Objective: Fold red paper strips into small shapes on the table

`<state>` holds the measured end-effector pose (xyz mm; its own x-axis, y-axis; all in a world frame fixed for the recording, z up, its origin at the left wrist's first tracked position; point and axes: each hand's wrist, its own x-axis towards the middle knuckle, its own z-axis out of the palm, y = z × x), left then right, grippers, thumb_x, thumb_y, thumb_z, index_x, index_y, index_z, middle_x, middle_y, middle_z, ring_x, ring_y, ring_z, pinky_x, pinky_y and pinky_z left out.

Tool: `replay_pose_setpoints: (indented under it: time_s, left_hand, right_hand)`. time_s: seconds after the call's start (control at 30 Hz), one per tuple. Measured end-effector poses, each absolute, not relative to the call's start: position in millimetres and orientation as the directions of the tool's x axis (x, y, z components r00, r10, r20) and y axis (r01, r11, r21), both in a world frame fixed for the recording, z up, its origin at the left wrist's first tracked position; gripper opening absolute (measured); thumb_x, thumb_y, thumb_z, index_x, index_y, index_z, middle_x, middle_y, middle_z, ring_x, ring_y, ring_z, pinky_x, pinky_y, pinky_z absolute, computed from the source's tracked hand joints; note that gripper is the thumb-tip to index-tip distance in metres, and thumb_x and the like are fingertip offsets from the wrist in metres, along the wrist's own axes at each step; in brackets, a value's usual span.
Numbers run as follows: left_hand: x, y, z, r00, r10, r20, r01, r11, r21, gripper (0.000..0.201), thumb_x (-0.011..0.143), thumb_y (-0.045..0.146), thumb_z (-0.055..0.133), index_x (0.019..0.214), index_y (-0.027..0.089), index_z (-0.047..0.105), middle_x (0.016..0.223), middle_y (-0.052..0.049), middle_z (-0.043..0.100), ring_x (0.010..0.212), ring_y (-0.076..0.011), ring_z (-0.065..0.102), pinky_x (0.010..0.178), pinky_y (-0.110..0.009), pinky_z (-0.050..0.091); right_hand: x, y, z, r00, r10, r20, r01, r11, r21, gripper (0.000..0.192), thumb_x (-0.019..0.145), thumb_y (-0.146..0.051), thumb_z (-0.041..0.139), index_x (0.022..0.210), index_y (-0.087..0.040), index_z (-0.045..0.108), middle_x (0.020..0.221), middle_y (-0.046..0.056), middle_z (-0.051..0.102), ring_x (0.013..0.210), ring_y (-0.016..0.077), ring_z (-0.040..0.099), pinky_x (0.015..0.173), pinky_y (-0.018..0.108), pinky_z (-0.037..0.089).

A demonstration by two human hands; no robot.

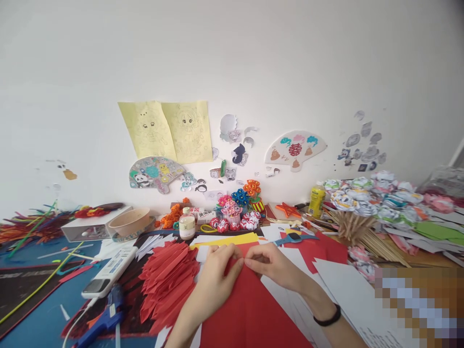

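Note:
A large sheet of red paper (250,309) lies in front of me, its upper part between my two hands. My left hand (219,270) is closed in a pinch on the paper's far end, thumb and fingers together. Just to its right, my right hand (270,263) pinches the same end, and the fingertips of both hands nearly meet. The exact fold or corner under the fingertips is hard to make out. A black band (328,315) circles my right wrist. Left of my left hand sits a pile of folded red paper pieces (168,280).
A blue glue gun (105,316) and a white power strip (110,273) lie at left. Behind my hands stand a small jar (187,226), craft flowers (239,200) and a blue watch (294,237). Paper flowers on sticks (362,200) and white sheets (344,285) are at right.

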<state>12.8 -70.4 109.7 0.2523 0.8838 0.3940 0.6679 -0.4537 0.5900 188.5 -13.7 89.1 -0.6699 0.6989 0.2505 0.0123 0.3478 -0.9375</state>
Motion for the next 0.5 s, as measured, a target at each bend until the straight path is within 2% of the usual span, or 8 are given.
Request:
replay_pose_setpoints:
  time_s: [0.2, 0.5]
  left_hand:
    - [16.1, -65.0, 96.9, 0.207, 0.877, 0.434, 0.659, -0.453, 0.600, 0.017, 0.091, 0.023, 0.044, 0.076, 0.019, 0.050, 0.076, 0.001, 0.058, 0.072, -0.0163, 0.048, 0.072, -0.029, 0.033]
    - [19.8, -65.3, 86.7, 0.170, 0.843, 0.511, 0.684, -0.474, 0.554, 0.017, 0.091, 0.020, 0.041, 0.075, 0.020, 0.047, 0.074, -0.001, 0.056, 0.072, -0.0174, 0.048, 0.070, -0.029, 0.033]
  right_hand:
    - [181.8, -8.9, 74.0, -0.600, 0.734, 0.319, -0.005, 0.395, -0.918, 0.029, 0.086, -0.033, 0.056, 0.065, -0.013, 0.058, 0.057, -0.004, 0.044, 0.053, 0.0086, 0.038, 0.048, 0.021, 0.028]
    - [177.3, -7.5, 66.9, -0.584, 0.743, 0.327, -0.020, 0.389, -0.921, 0.031, 0.085, -0.036, 0.057, 0.065, -0.013, 0.060, 0.054, -0.004, 0.044, 0.050, 0.0085, 0.038, 0.046, 0.021, 0.027]
